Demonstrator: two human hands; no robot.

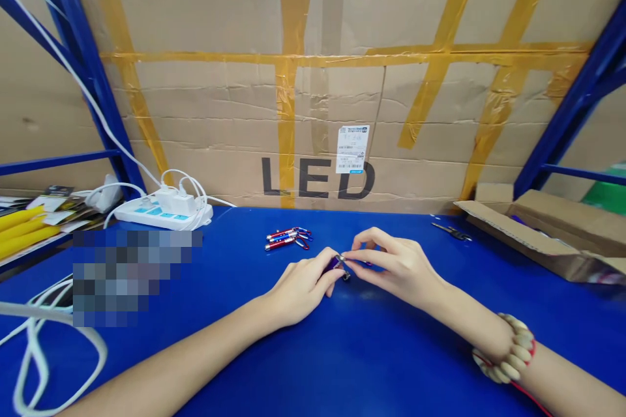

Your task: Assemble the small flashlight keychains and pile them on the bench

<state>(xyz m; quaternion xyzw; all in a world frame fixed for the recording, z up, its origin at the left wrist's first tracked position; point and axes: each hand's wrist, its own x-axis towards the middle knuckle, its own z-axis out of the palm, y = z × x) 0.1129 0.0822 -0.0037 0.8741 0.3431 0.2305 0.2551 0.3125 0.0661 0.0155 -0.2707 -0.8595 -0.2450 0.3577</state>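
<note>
My left hand (304, 285) is closed around a small purple-blue cylinder, a mini flashlight (333, 264) by its look, with a silver end pointing right. Most of its body is hidden by the fingers. My right hand (398, 266) pinches with thumb and fingertips right at that silver end. What the pinch holds is too small to make out. A little dark metal piece (346, 275) shows just below the fingertips. Beyond my left hand lie several mini flashlights (281, 243), red and blue, with carabiner clips on their right ends.
A white power strip (163, 210) with plugs and cables sits at the back left. Loose white cable (34, 352) loops at front left. Keys (452, 232) lie at the right, near an open cardboard box (533, 241). A large cardboard sheet (220, 111) stands behind the blue table (313, 365).
</note>
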